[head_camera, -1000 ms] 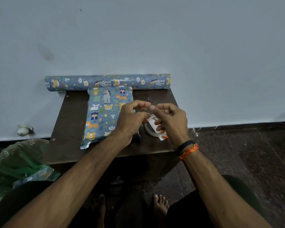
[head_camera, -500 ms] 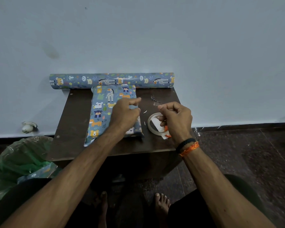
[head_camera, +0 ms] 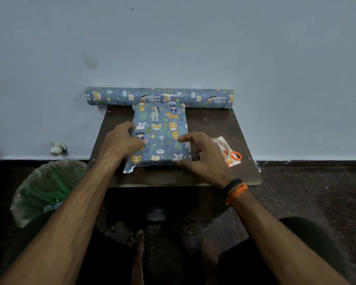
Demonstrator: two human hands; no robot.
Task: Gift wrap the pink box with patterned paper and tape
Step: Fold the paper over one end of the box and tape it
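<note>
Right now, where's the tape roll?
In the head view the tape roll lies on the right side of the table, just beyond the right hand, beside the orange-handled scissors and right of the wrapped box.
</note>
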